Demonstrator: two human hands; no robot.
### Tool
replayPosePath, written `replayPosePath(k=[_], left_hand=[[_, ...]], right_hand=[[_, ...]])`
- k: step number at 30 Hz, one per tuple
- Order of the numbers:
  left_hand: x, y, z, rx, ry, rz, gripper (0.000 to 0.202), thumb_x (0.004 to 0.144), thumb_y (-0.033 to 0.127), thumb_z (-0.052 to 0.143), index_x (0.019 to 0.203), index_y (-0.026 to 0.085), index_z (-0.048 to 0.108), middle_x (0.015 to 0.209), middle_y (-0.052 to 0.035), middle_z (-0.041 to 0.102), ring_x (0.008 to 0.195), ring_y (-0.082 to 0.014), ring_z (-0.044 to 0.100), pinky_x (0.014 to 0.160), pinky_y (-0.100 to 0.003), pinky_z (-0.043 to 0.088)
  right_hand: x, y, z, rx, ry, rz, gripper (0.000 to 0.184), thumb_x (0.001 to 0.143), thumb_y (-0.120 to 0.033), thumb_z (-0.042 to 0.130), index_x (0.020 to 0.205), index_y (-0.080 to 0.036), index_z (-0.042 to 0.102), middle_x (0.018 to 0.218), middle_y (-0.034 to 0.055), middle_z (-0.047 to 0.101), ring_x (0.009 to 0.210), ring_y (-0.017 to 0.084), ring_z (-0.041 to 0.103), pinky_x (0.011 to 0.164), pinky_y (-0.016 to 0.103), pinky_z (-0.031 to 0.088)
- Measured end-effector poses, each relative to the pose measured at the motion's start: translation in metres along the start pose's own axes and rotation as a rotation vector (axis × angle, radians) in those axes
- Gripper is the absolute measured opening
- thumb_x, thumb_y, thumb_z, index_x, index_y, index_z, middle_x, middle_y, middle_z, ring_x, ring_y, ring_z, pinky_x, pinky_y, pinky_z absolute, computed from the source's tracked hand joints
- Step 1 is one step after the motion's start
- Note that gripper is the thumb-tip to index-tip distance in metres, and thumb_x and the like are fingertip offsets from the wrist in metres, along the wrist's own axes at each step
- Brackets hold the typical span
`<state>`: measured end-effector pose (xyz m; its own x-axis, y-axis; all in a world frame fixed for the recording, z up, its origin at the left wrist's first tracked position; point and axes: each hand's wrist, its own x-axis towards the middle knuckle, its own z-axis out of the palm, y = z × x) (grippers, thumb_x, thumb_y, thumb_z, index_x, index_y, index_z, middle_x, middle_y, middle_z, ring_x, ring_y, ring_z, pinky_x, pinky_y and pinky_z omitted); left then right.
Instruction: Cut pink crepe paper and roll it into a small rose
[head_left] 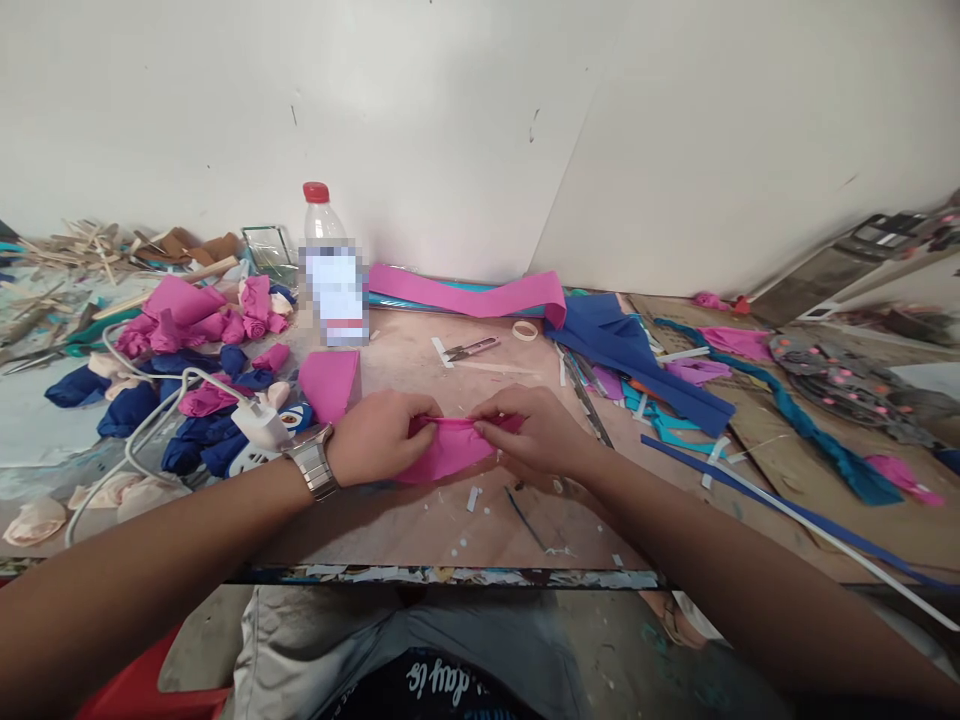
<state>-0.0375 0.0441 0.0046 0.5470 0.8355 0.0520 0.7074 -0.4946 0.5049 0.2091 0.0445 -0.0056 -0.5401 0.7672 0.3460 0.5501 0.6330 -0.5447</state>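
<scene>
Two bare hands met low at the middle of the worktop, both on one pink piece. Left hand, a metal watch at its wrist, had its grip closed, thumb against fingers, on the left part of the piece's upper edge. Right hand pinched the same edge farther right, its grip likewise closed. Between them the edge looked gathered into a narrow fold; the rest spread flat toward the person. Could not tell whether its underside touched the surface.

Just beyond the left hand: a second pink cutting, loose. Left of that, a heap of pink bundles and dark blue bundles, with cream bundles nearer the front edge. White cable looped over the heap to a white plug near the left wrist.

Behind the hands: red-capped bottle, upright, label blurred; small snips; a pale ring lying flat beside them. Long pink strip ran along the wall's foot.

Right side: dark blue sheets, overlapping; a twisted teal strip on cardboard; a thin white rod slanting past the right forearm.
</scene>
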Motion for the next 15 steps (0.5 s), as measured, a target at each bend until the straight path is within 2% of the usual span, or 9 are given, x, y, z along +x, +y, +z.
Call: replayPosePath(k=[8,15], left_hand=[[0.002,-0.004,-0.002,0.064,0.155,-0.036,0.021,0.089,0.027,0.054,0.096,0.019,0.072,0.091,-0.0053,0.076,0.080,-0.0212,0.066,0.069,-0.031,0.041],[0.007,-0.014,0.000,0.077,0.216,0.005,0.012,0.086,0.021,0.055,0.091,0.019,0.066,0.090,-0.0051,0.072,0.080,-0.0208,0.063,0.070,-0.031,0.041]], right_hand=[[0.005,0.007,-0.004,-0.038,0.031,0.090,0.015,0.086,-0.019,0.067,0.093,-0.020,0.080,0.089,0.0044,0.081,0.080,0.019,0.074,0.075,0.028,0.055],[0.004,0.009,-0.004,-0.066,-0.036,0.084,0.016,0.084,-0.016,0.067,0.092,-0.021,0.080,0.087,0.0024,0.081,0.077,0.017,0.073,0.073,0.027,0.053]])
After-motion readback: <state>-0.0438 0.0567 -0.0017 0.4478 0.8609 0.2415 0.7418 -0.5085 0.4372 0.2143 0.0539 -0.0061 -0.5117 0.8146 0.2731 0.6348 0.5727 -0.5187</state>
